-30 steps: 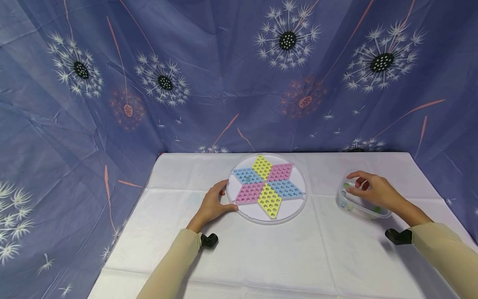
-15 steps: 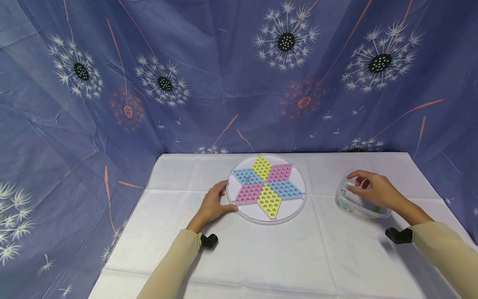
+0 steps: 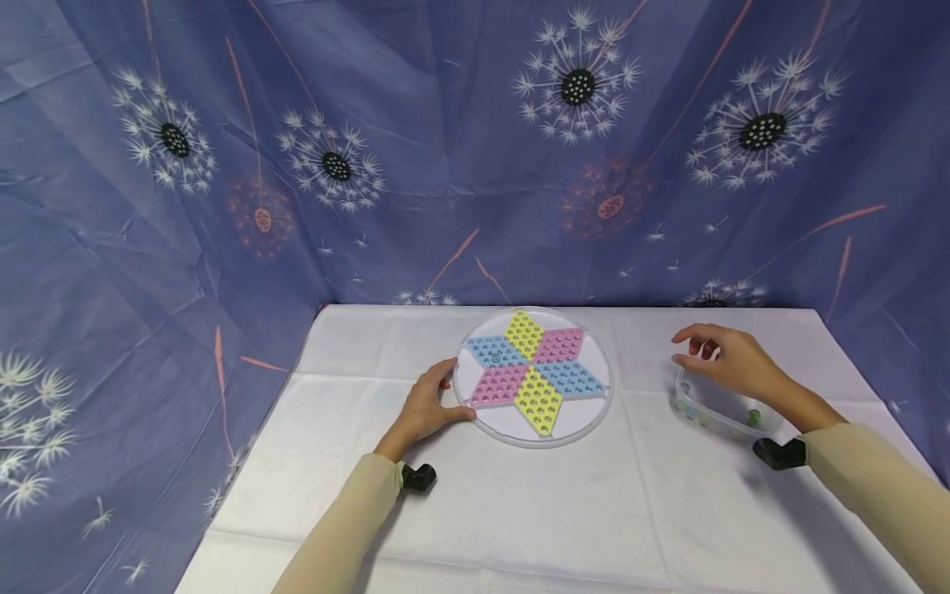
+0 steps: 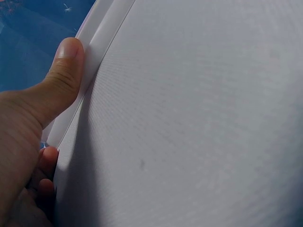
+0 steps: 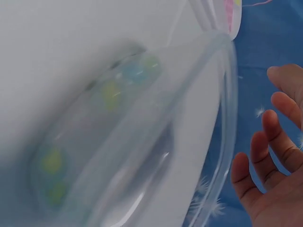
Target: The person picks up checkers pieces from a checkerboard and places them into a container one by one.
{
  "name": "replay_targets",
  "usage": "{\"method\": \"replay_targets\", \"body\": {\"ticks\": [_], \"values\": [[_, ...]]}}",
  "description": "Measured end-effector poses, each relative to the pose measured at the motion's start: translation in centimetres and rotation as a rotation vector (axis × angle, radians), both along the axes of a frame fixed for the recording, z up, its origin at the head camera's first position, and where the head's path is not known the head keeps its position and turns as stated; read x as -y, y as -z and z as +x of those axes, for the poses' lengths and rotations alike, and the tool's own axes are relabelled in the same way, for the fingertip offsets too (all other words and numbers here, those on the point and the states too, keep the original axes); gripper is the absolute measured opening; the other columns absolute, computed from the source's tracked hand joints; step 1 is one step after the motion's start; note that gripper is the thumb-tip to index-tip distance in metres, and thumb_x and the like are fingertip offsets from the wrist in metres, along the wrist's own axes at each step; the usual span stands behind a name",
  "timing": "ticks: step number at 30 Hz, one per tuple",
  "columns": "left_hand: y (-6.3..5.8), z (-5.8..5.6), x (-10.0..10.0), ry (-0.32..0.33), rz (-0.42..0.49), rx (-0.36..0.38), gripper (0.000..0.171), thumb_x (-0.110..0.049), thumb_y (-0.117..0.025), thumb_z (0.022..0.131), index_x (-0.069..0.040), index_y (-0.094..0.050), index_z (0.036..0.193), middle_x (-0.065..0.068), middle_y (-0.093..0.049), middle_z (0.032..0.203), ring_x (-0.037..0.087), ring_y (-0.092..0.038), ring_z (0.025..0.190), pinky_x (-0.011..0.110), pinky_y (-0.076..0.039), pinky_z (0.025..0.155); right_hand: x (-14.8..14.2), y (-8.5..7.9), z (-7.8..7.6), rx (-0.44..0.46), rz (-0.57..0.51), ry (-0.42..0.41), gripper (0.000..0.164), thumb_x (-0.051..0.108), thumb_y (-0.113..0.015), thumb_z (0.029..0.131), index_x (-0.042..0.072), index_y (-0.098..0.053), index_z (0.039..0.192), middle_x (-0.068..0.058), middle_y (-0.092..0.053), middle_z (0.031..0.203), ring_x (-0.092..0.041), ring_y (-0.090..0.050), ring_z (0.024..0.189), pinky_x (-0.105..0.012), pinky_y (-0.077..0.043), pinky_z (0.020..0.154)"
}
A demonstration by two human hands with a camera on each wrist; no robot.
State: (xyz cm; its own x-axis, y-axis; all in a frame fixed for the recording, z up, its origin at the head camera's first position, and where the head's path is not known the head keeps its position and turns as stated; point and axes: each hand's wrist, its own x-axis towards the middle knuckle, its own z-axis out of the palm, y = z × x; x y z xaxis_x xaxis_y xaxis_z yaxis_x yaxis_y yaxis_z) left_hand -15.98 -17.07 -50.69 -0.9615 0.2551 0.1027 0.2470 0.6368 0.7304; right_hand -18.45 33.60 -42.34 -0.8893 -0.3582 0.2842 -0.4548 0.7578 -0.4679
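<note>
A round white Chinese checkers board (image 3: 581,422) with a yellow, pink and blue star of holes lies on the table. One marble (image 3: 496,358) sits in its upper left blue point. My left hand (image 3: 425,406) holds the board's left rim, thumb in front and fingers farther back; in the left wrist view the thumb (image 4: 66,71) lies along the rim. My right hand (image 3: 731,359) hovers over a clear plastic box (image 3: 716,421), fingers bent, thumb and index close together. Whether a marble is between them I cannot tell. Green, yellow and blue marbles (image 5: 111,94) show through the box wall.
A white cloth (image 3: 534,520) covers the table. Behind and to the left hangs a blue curtain (image 3: 430,165) printed with dandelions. The box stands to the right of the board, with cloth between them.
My right hand has risen from inside the box and shifted slightly up and left, uncovering a green marble at the box's right. My left hand keeps its place on the board's rim.
</note>
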Motion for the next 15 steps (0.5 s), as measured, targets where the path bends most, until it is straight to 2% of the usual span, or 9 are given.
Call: {"method": "replay_targets", "body": {"ticks": [6,15], "values": [[0.0,0.0,0.1,-0.006,-0.002,0.001,0.104,-0.032,-0.097,0.071,-0.007,-0.043,0.156,0.007,-0.058,0.116,0.022,-0.050,0.101,0.042,-0.040,0.092,2.1,-0.9,-1.2,-0.012,-0.009,-0.041,0.022,0.015,-0.082,0.089,0.014,-0.073,0.109,0.001,-0.061,0.086,-0.009,-0.055,0.072,-0.028,-0.045,0.058],[0.0,-0.1,0.1,0.009,-0.002,0.000,0.103,-0.033,-0.096,0.072,-0.008,-0.043,0.156,0.009,-0.057,0.112,0.025,-0.049,0.100,0.042,-0.039,0.090,5.8,-1.1,-3.0,0.015,-0.012,-0.107,0.023,0.017,-0.083,0.088,0.014,-0.075,0.109,0.002,-0.061,0.085,-0.014,-0.053,0.074,-0.027,-0.045,0.060]]}}
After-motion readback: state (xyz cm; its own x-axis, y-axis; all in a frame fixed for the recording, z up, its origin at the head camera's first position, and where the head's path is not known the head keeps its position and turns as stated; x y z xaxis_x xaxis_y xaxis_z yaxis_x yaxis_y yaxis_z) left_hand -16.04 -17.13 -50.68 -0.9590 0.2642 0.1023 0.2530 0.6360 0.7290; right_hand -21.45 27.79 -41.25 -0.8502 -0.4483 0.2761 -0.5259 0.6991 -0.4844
